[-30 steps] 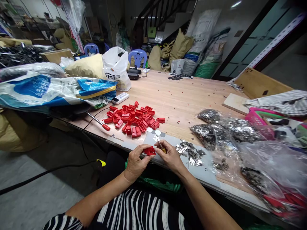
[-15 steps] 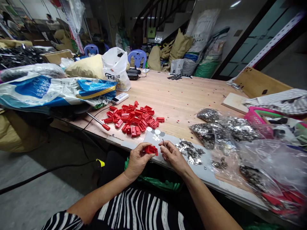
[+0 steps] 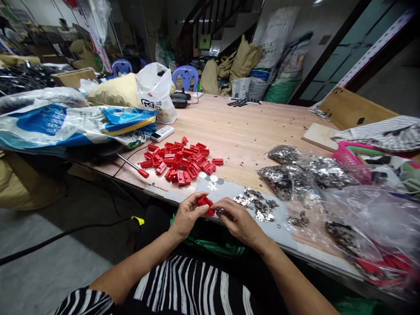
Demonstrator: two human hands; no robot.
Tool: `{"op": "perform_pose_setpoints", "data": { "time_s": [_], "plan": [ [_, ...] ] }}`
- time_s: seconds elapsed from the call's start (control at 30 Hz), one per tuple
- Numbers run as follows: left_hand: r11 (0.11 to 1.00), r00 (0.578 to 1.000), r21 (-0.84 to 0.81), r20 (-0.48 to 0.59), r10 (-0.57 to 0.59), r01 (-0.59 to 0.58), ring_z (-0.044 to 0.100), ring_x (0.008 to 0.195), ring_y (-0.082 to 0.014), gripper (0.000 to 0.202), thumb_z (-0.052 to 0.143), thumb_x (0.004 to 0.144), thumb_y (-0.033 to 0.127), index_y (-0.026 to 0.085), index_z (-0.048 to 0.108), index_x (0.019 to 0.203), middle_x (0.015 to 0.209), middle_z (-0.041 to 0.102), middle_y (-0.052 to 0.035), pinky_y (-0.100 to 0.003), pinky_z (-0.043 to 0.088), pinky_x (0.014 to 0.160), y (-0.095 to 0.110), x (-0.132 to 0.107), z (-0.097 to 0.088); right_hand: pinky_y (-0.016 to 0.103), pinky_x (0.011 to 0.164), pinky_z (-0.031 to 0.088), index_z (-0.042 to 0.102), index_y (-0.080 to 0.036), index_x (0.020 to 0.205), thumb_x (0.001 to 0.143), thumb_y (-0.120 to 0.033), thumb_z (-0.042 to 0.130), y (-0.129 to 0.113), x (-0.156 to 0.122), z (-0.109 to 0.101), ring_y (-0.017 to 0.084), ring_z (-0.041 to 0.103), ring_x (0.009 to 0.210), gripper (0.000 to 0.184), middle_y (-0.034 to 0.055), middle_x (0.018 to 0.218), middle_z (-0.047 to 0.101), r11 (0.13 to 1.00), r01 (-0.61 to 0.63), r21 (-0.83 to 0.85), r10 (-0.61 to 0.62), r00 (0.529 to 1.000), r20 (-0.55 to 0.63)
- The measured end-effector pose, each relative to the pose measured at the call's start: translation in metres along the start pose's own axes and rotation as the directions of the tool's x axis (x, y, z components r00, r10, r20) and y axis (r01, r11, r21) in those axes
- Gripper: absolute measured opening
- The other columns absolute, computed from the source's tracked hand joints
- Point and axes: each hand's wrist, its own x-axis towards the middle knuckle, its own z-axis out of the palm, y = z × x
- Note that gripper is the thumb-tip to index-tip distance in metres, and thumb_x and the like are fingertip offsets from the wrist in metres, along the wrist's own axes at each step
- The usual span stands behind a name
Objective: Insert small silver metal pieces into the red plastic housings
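Note:
My left hand point(image 3: 187, 215) grips a red plastic housing point(image 3: 205, 202) above the table's front edge, thumb on its near side. Close against the housing's right end is my right hand point(image 3: 235, 217), its fingers pinched on a thin metal piece point(image 3: 216, 209) whose exact kind I cannot make out. The metal piece points toward the housing; whether it touches is hidden by the fingers. A heap of similar red housings point(image 3: 180, 159) lies beyond my left hand. Small flat metal plates point(image 3: 259, 203) are spread on a grey sheet point(image 3: 226, 189) just right of my right hand.
Clear bags of metal parts point(image 3: 285, 177) and a pink basket point(image 3: 348, 155) stand at the right. A red-handled tool point(image 3: 141, 172) juts over the left edge. Blue-white sacking point(image 3: 65, 124) and a white plastic bag point(image 3: 155, 96) lie at the left. A green bag point(image 3: 213, 248) hangs below the edge.
My right hand has moved left, bringing the thin metal piece up to the red housing. The housing is turned differently in my left hand. The view has shifted slightly.

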Motion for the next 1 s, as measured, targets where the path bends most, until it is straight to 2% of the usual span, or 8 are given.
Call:
{"op": "perform_pose_setpoints", "data": {
  "time_s": [0.13, 0.47, 0.73, 1.0],
  "plan": [
    [0.987, 0.994, -0.126, 0.055, -0.095, 0.101, 0.061, 0.076, -0.0145, 0.043, 0.070, 0.073, 0.029, 0.017, 0.060, 0.114, 0.095, 0.065, -0.0066, -0.027, 0.052, 0.066, 0.0066, -0.0002, -0.0007, 0.032, 0.079, 0.048, 0.060, -0.023, 0.112, 0.090, -0.012, 0.045, -0.0014, 0.0023, -0.0022, 0.018, 0.058, 0.090, 0.028, 0.0079, 0.098, 0.062, 0.994, 0.094, -0.047, -0.091, 0.995, 0.050],
    [0.983, 0.990, -0.135, 0.080, -0.115, 0.125, 0.060, 0.074, -0.0134, 0.045, 0.070, 0.073, 0.028, 0.019, 0.061, 0.116, 0.093, 0.065, -0.0060, -0.024, 0.048, 0.064, 0.0092, 0.0008, -0.0001, 0.031, 0.072, 0.049, 0.063, -0.023, 0.100, 0.091, -0.022, 0.049, -0.0042, 0.0019, -0.0004, 0.017, 0.061, 0.079, 0.017, 0.0062, 0.087, 0.066, 0.997, 0.071, -0.025, -0.071, 0.997, -0.001],
    [0.987, 0.992, -0.125, 0.088, -0.086, 0.096, 0.061, 0.081, -0.0158, 0.047, 0.071, 0.071, 0.025, 0.019, 0.062, 0.116, 0.095, 0.066, -0.0054, -0.025, 0.049, 0.070, 0.0088, 0.0001, 0.0014, 0.029, 0.072, 0.048, 0.063, -0.024, 0.101, 0.087, -0.028, 0.057, -0.0058, -0.0006, -0.0006, 0.017, 0.062, 0.079, 0.016, 0.0047, 0.091, 0.068, 0.995, -0.088, 0.052, 0.089, 0.996, -0.014],
    [1.000, 0.994, 0.005, 0.105, 0.014, -0.015, 0.061, 0.095, -0.0202, 0.048, 0.072, 0.070, 0.023, 0.020, 0.062, 0.117, 0.097, 0.067, -0.0052, -0.031, 0.048, 0.084, 0.0049, -0.0009, 0.0002, 0.025, 0.056, 0.040, 0.060, -0.022, 0.092, 0.087, -0.038, 0.055, -0.0033, -0.0046, 0.0027, 0.013, 0.050, 0.059, 0.017, -0.0002, 0.072, 0.061, 0.969, -0.206, 0.136, 0.214, 0.975, -0.050]
  ]
}}
